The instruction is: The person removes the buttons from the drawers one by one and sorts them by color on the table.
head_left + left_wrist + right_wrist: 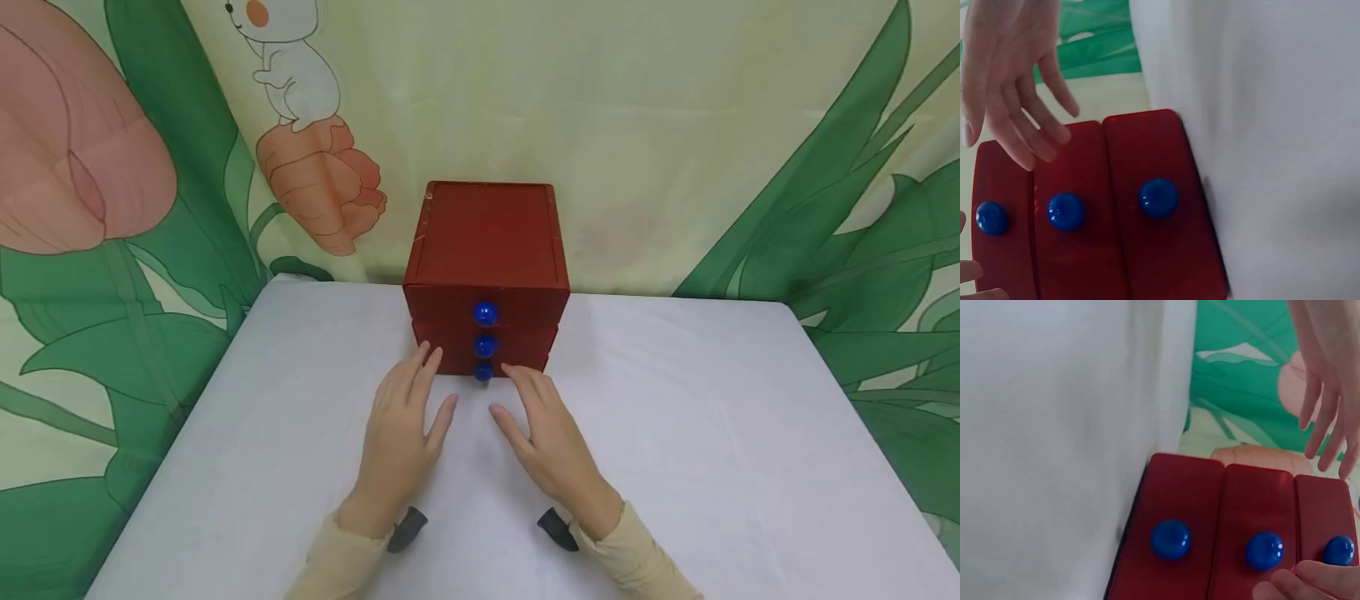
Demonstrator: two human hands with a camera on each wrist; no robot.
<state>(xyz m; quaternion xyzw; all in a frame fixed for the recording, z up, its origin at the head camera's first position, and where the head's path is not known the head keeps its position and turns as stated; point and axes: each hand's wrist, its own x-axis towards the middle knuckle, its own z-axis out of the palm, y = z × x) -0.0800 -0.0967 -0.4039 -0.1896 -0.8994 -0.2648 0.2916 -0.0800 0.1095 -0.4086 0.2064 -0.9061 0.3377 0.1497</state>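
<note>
A dark red three-drawer box [486, 237] stands at the back of the table, its drawers pushed in. Each drawer front carries one round knob: a blue top knob [485, 313], a middle knob [485, 346] and a bottom knob [483, 371]. My left hand [396, 437] hovers before the box's left side, fingers extended and holding nothing. On the other side my right hand [553, 446] mirrors it, fingers loosely stretched. In the left wrist view the left hand [1013, 81] appears apart from the knobs. Whether any fingertip touches the box cannot be told.
A white cloth [712, 433] covers the table. Behind it hangs a printed curtain [615, 125] with leaves, a tulip and a rabbit on a carrot. Dark wrist straps [408, 530] show at both beige sleeves [637, 550].
</note>
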